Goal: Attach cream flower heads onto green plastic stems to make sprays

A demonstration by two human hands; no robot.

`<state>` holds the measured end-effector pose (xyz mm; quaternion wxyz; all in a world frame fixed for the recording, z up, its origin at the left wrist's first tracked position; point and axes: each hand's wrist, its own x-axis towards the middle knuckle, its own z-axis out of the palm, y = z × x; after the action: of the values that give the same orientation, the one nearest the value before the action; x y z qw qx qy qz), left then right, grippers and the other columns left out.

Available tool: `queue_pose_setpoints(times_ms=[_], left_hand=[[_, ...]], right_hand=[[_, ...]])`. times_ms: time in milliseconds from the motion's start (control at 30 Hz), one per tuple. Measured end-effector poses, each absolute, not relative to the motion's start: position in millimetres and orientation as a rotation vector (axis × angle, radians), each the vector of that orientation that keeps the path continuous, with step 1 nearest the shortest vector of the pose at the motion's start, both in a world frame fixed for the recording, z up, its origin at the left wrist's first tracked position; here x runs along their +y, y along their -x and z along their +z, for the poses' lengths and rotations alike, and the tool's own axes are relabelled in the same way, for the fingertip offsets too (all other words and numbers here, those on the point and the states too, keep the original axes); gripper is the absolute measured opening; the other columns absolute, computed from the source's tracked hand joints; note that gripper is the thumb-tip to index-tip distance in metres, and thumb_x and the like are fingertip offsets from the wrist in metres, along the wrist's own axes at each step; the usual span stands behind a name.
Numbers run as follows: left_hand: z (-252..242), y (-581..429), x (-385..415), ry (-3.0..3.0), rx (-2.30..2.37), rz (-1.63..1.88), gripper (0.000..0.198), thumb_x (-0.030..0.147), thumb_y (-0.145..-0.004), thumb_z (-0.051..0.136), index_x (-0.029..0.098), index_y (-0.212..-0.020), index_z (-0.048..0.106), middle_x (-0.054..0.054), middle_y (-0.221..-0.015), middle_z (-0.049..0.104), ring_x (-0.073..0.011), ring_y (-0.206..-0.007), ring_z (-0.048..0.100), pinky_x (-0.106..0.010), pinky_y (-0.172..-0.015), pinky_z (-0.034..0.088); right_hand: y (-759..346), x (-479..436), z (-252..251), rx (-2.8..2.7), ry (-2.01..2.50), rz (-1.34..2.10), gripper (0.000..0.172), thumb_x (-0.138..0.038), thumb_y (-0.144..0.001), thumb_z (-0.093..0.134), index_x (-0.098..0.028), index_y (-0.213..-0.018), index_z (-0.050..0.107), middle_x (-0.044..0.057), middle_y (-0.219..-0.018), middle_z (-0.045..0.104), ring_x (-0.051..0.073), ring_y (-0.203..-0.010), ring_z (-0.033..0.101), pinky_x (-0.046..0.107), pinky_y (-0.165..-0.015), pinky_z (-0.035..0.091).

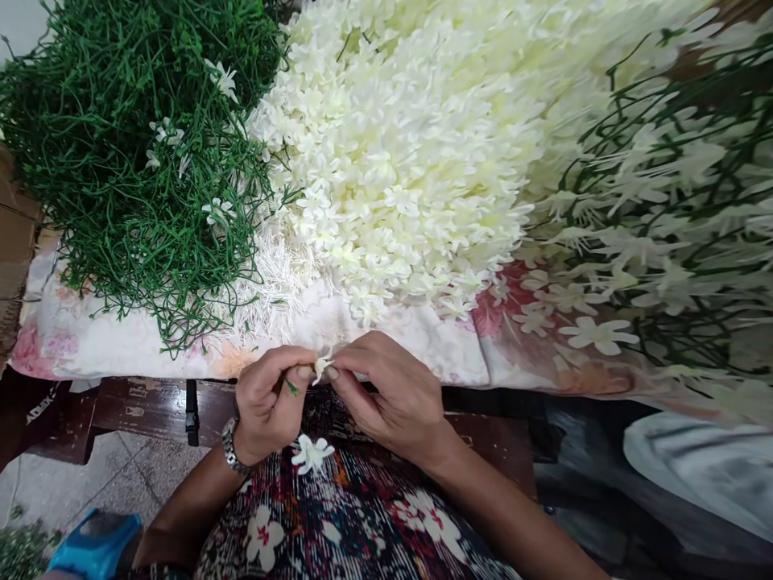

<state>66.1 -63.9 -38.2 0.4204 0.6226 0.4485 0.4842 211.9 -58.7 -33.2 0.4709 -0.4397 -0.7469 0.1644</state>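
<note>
My left hand (271, 395), with a metal watch on the wrist, is closed in a pinch at the table's front edge. Between its fingertips and those of my right hand (392, 395) is a small white artificial flower (322, 367). The right thumb and forefinger pinch that flower from the other side. A green stem tip (293, 388) pokes out by my left thumb. Just below the left hand shows a second white flower (312, 453); whether it hangs from a held stem or lies on the patterned clothing, I cannot tell.
Green plastic stems (150, 161) are heaped at the left. White flower heads (398, 177) form a large pile in the middle, beside thin white stamens (274, 282). Flowers on stems (652, 242) lie at the right. A floral cloth (435, 342) covers the table.
</note>
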Motion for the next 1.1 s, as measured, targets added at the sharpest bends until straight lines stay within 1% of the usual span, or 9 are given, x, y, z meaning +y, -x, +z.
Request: queue_pose_setpoints(times_ms=[133, 333, 533, 667, 733, 833, 933, 1100], left_hand=[[-35, -67, -61, -1.439, 1.138, 1.076, 0.012, 0.010, -0.077, 0.051, 0.016, -0.084, 0.059, 0.000, -0.065, 0.056, -0.0066, -0.057, 0.051, -0.018, -0.054, 0.041], [-33, -73, -56, -1.475, 1.059, 1.192, 0.009, 0.010, -0.075, 0.052, 0.014, -0.077, 0.060, -0.002, -0.070, 0.055, -0.0092, -0.065, 0.052, -0.020, -0.057, 0.042], [-32, -74, -53, -1.359, 1.022, 1.124, 0.009, 0.012, -0.076, 0.052, 0.016, -0.079, 0.060, 0.000, -0.069, 0.053, -0.0041, -0.051, 0.045, -0.016, -0.046, 0.037], [-30, -74, -52, -1.338, 1.042, 1.051, 0.007, 0.013, -0.076, 0.054, 0.016, -0.077, 0.060, 0.001, -0.065, 0.052, -0.0034, -0.048, 0.042, -0.015, -0.044, 0.035], [-30, -77, -52, -1.329, 1.050, 1.041, 0.006, 0.015, -0.076, 0.054, 0.015, -0.076, 0.059, 0.001, -0.065, 0.052, -0.0030, -0.047, 0.041, -0.015, -0.042, 0.034], [-29, -81, -53, -1.269, 1.110, 1.058, 0.003, 0.018, -0.075, 0.055, 0.015, -0.075, 0.057, 0.002, -0.061, 0.051, -0.0029, -0.044, 0.039, -0.015, -0.040, 0.033], [-25, -84, -53, -1.264, 1.200, 1.018, 0.007, 0.021, -0.075, 0.055, 0.014, -0.073, 0.054, 0.002, -0.058, 0.049, -0.0041, -0.045, 0.040, -0.015, -0.040, 0.033], [-17, -82, -50, -1.541, 1.281, 0.835, 0.008, 0.017, -0.078, 0.045, 0.015, -0.076, 0.052, 0.000, -0.065, 0.052, -0.0083, -0.056, 0.047, -0.019, -0.051, 0.038]], right_hand=[[-213, -59, -34, -1.869, 1.054, 0.370, 0.014, -0.006, -0.070, 0.054, -0.014, -0.081, 0.052, 0.003, -0.063, 0.056, 0.010, -0.059, 0.047, 0.025, -0.053, 0.040], [-209, -59, -35, -1.842, 1.032, 0.284, 0.015, -0.004, -0.069, 0.055, -0.012, -0.081, 0.052, 0.005, -0.063, 0.057, 0.012, -0.060, 0.048, 0.026, -0.053, 0.041], [-212, -57, -34, -1.817, 1.058, 0.370, 0.015, -0.006, -0.071, 0.054, -0.015, -0.083, 0.051, 0.002, -0.063, 0.055, 0.010, -0.058, 0.049, 0.024, -0.052, 0.041], [-217, -58, -34, -1.771, 1.146, 0.423, 0.023, -0.010, -0.073, 0.053, -0.016, -0.095, 0.048, 0.001, -0.070, 0.056, 0.009, -0.060, 0.050, 0.022, -0.054, 0.043], [-219, -58, -34, -1.800, 1.142, 0.442, 0.026, -0.010, -0.074, 0.052, -0.016, -0.099, 0.048, 0.001, -0.071, 0.056, 0.009, -0.061, 0.050, 0.022, -0.054, 0.043], [-221, -58, -34, -1.842, 1.069, 0.455, 0.020, -0.007, -0.072, 0.053, -0.015, -0.090, 0.052, 0.001, -0.065, 0.056, 0.010, -0.059, 0.049, 0.023, -0.053, 0.041], [-226, -59, -34, -1.779, 1.074, 0.493, 0.016, -0.006, -0.071, 0.053, -0.016, -0.083, 0.053, 0.000, -0.064, 0.055, 0.009, -0.059, 0.048, 0.022, -0.052, 0.041], [-240, -63, -26, -1.626, 1.156, 0.751, 0.016, -0.005, -0.071, 0.053, -0.017, -0.081, 0.054, -0.002, -0.066, 0.054, 0.006, -0.059, 0.049, 0.019, -0.052, 0.040]])
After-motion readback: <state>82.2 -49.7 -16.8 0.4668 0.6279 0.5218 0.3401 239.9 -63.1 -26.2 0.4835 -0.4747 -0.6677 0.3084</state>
